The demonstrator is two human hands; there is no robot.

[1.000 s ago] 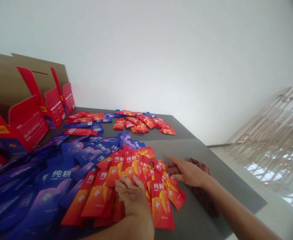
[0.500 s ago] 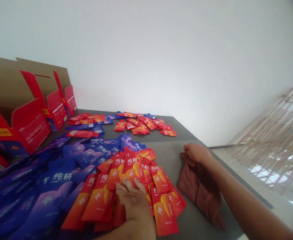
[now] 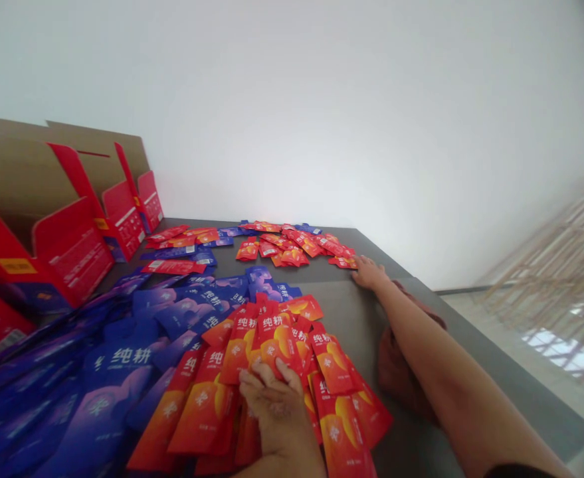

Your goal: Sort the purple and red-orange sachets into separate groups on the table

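Observation:
My left hand [image 3: 274, 392] lies with its fingers apart on a pile of red-orange packets [image 3: 212, 411], pressing on none that I can see gripped. My right hand [image 3: 369, 272] reaches across the table, fingers loosely stretched, and its tips touch or nearly touch a red packet [image 3: 342, 263] at the edge of the far heap. Beneath my right forearm a crumpled brown cloth [image 3: 396, 368] rests on the table, partly hidden. Blue-purple packets [image 3: 117, 385] spread in a large overlapping pile left of the red-orange ones.
Open red and blue cartons [image 3: 72, 242] with raised cardboard flaps line the left side. A far heap of mixed red packets [image 3: 296, 244] lies near the white wall [image 3: 292, 119]. The grey table [image 3: 511, 372] ends at the right, with bamboo-like slatted racks [image 3: 565, 285] beyond.
My right hand has let go of the brown cloth and moved forward to the far heap's edge. The cloth lies behind it. My left hand stays on the red-orange pile.

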